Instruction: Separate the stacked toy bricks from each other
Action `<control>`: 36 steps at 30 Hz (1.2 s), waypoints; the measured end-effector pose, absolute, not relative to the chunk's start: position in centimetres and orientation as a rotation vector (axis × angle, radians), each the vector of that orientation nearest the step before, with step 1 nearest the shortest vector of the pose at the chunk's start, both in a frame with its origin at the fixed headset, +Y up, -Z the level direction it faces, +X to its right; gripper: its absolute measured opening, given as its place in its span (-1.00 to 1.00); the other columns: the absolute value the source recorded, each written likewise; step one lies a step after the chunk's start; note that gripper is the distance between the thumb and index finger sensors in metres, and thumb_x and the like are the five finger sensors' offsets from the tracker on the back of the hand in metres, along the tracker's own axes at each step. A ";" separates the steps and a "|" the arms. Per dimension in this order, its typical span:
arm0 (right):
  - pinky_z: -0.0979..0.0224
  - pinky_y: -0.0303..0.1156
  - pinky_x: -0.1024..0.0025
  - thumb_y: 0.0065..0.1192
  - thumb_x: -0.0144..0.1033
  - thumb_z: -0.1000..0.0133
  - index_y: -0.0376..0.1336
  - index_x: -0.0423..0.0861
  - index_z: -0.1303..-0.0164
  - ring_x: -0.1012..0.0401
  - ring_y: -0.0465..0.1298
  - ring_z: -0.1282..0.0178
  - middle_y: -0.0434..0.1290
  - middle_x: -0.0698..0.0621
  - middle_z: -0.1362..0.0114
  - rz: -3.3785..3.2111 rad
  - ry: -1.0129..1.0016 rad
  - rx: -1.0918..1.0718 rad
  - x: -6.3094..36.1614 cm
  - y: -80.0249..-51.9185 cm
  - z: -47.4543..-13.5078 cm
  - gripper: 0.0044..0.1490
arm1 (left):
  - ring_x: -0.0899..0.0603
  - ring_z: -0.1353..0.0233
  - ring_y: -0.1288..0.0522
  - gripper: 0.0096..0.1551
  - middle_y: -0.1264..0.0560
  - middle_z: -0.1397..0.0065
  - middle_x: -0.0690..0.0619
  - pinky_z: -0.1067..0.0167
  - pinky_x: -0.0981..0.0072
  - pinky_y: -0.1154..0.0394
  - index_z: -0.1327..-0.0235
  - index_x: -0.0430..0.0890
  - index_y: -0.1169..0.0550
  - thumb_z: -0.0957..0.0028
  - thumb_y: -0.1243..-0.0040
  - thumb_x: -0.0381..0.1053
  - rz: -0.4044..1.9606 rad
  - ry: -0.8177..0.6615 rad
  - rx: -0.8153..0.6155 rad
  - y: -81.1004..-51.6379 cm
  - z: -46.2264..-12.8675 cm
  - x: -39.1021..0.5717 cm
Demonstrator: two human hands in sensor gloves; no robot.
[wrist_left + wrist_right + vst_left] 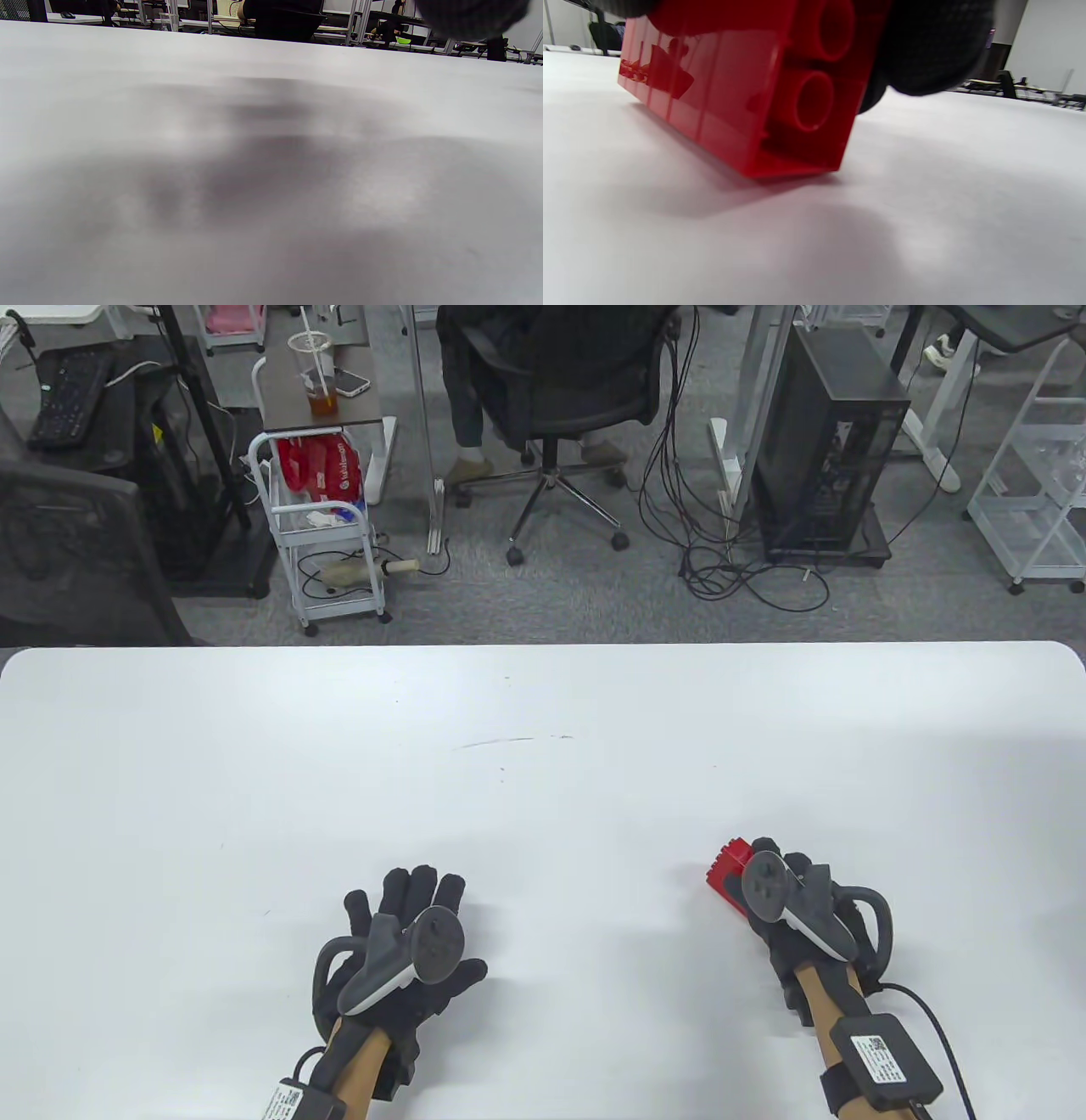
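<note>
One stack of red toy bricks [730, 872] lay on the white table [543, 780], near my right edge of it; I could not tell how many bricks it counted, for my glove covered most of it. My right hand [785, 903] gripped that stack from above, palm down, fingers curled around it. From the right wrist view the stack [746, 93] lay on its side with its hollow underside facing the camera and one edge touching the table. My left hand [407, 937] rested flat on the table, well apart from the stack, fingers spread and holding nothing.
</note>
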State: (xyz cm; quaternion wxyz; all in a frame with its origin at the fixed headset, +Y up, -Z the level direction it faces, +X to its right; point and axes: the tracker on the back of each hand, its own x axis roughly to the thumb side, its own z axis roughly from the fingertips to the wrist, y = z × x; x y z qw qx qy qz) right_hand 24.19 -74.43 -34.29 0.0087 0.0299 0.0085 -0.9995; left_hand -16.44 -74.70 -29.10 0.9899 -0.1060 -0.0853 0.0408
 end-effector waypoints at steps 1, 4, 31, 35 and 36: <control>0.04 0.60 0.05 -0.20 0.32 -0.12 0.01 0.11 -0.54 0.03 0.66 -0.02 0.46 -0.01 -0.32 -3.155 0.107 0.067 23.8 -74.1 -34.0 -0.18 | -0.36 -0.79 0.21 0.22 0.21 -0.82 -0.08 -0.52 -0.50 0.21 -0.68 0.12 0.23 0.13 0.07 0.54 0.084 -0.176 -0.203 -74.6 -29.0 -16.4; 0.10 0.61 0.10 -0.22 0.33 -0.14 0.03 0.11 -0.54 0.04 0.66 0.01 0.46 0.00 -0.31 -3.231 0.216 -0.066 22.3 -72.7 -33.3 -0.18 | -0.35 -0.79 0.18 0.21 0.18 -0.82 -0.07 -0.53 -0.49 0.19 -0.68 0.12 0.21 0.12 0.07 0.53 0.112 -0.201 -0.160 -74.2 -28.8 -16.2; 0.24 0.63 0.20 -0.20 0.33 -0.14 0.09 0.06 -0.52 0.08 0.67 0.09 0.49 0.08 -0.27 -3.265 0.522 -0.927 13.1 -72.3 -24.9 -0.18 | -0.29 -0.74 -0.16 0.03 -0.09 -0.79 -0.01 -0.53 -0.40 -0.05 -0.69 0.06 0.03 -0.01 0.00 0.37 0.632 -0.494 -0.106 -72.5 -26.6 -12.8; 0.23 0.62 0.19 -0.20 0.32 -0.14 0.09 0.06 -0.52 0.07 0.67 0.09 0.49 0.07 -0.27 -3.266 0.523 -0.959 12.9 -72.4 -24.5 -0.18 | -0.27 -0.73 -0.20 -0.01 -0.13 -0.77 0.00 -0.53 -0.39 -0.09 -0.68 0.06 0.00 -0.02 -0.01 0.34 0.641 -0.518 -0.142 -72.9 -26.6 -12.5; 0.23 0.62 0.19 -0.20 0.32 -0.14 0.09 0.06 -0.52 0.07 0.67 0.08 0.49 0.07 -0.27 -3.261 0.525 -0.966 12.8 -72.5 -24.4 -0.18 | -0.27 -0.73 -0.21 -0.01 -0.14 -0.77 0.00 -0.53 -0.38 -0.09 -0.68 0.06 -0.01 -0.02 -0.01 0.34 0.649 -0.521 -0.144 -73.0 -26.6 -12.5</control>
